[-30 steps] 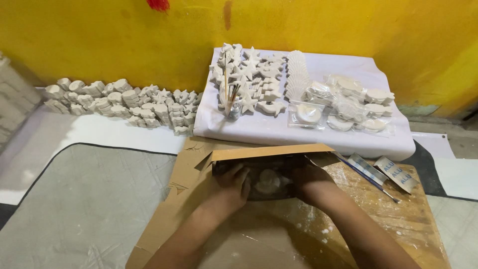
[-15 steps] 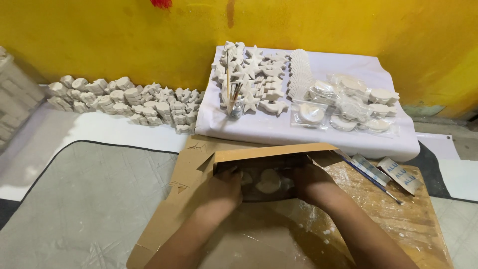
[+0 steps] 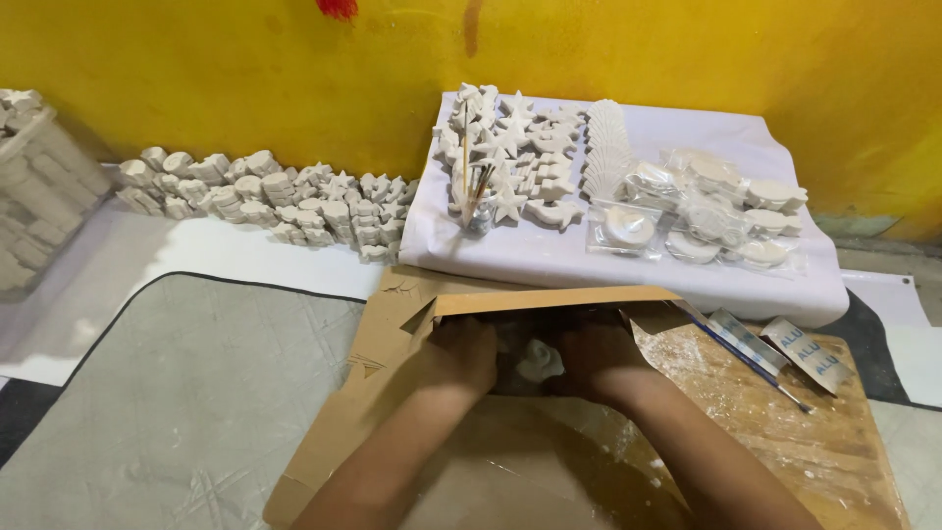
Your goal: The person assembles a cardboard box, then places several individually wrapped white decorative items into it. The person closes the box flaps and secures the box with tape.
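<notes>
A yellow wall [image 3: 196, 69] backs the floor where I work, with a grey mat [image 3: 167, 393] to my left and a flattened cardboard sheet [image 3: 392, 344] under my arms. From my head camera I see both hands reaching under a raised cardboard flap [image 3: 554, 299], into its shadow. My left hand [image 3: 466, 355] and right hand [image 3: 594, 358] sit on either side of a small white plaster figure [image 3: 540, 361], each touching it or very nearly so. The fingers curl inward, so I appear to hold the figure between them, though the shade under the flap keeps me from seeing how firmly either hand grips it. The figure sits low between my palms, just above the cardboard.

Beyond the flap, a white cloth [image 3: 589, 260] carries rows of plaster stars and shapes [image 3: 510, 157], a small jar of brushes [image 3: 478, 211], and bagged round casts [image 3: 706, 206]. More plaster pieces [image 3: 265, 191] line the base of the wall to the left. To my right, a thin paintbrush [image 3: 751, 363] and two small labelled packets [image 3: 785, 348] lie on a dusty wooden board [image 3: 814, 442].
</notes>
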